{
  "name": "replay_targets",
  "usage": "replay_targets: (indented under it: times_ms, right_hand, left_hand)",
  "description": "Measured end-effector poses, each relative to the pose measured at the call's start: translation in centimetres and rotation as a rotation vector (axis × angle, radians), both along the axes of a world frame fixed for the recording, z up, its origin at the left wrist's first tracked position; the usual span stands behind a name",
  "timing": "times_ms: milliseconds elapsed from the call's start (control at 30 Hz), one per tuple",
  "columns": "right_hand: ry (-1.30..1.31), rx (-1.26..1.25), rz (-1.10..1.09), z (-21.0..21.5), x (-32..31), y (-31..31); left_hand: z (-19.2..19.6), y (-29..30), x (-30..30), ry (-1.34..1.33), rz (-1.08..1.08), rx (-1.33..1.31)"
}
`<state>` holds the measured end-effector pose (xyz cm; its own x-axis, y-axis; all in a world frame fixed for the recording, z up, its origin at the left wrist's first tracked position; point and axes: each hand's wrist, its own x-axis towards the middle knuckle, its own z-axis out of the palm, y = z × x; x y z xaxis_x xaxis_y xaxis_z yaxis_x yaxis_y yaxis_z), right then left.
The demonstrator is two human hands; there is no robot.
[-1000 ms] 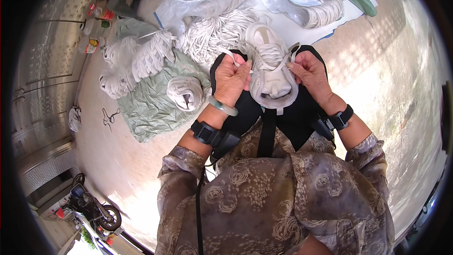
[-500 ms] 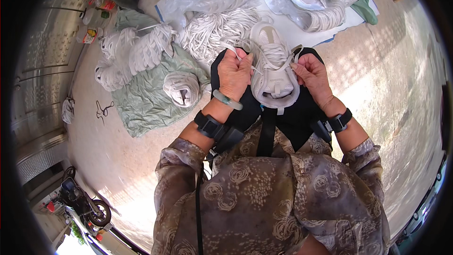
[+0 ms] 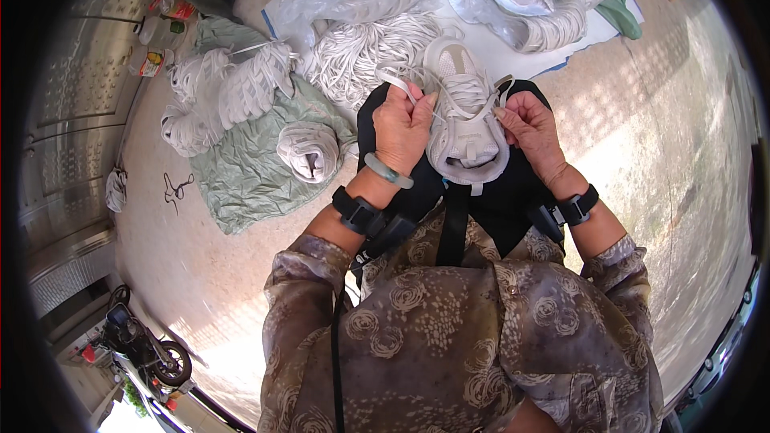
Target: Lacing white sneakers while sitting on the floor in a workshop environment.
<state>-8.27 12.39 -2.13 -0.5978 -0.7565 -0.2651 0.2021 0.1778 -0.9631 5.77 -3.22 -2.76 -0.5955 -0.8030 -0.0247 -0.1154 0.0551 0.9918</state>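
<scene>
Concrete floor (image 3: 192,261) is spreading around the white shoe (image 3: 468,120), my landmark. Well left of it, a second shoe (image 3: 307,152) is resting on a green sheet (image 3: 233,192); at its upper left, a lace pile (image 3: 361,60) is lying. Just left, I'm having the left hand (image 3: 403,130) pinch a looped lace (image 3: 393,76). The white shoe is sitting on black cloth (image 3: 513,200), toe pointing away. Just right, the right hand (image 3: 529,127) is pinching another lace stretch (image 3: 504,98). I'm judging that even tension and untwisted laces matter most.
</scene>
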Motion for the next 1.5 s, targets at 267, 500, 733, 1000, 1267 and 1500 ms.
replay_targets:
  times_ms: [267,500,733,1000,1267,1500]
  right_hand:
    - [0.016,-0.023,-0.091,0.8,0.1,0.1]
    - [0.867,-0.154,0.141,4.6,1.7,-1.3]
    - [1.157,-0.075,0.249,3.5,3.0,-2.4]
    - [1.094,0.006,0.239,2.0,3.0,-2.8]
    - [1.336,-0.004,0.264,3.0,3.7,-4.1]
    - [1.483,-0.028,0.363,4.4,2.8,-3.4]
  left_hand:
    - [0.7,0.3,0.3,-0.085,-0.126,-0.404]
    - [0.8,0.4,0.0,-0.135,-0.141,-0.361]
    - [2.8,-0.1,2.2,-0.43,-0.226,-0.46]
    - [3.6,1.8,2.5,-0.193,-0.346,-0.84]
    - [2.0,1.2,2.5,-0.155,-0.367,-0.568]
    - [2.3,2.0,2.2,-0.174,-0.327,-0.648]
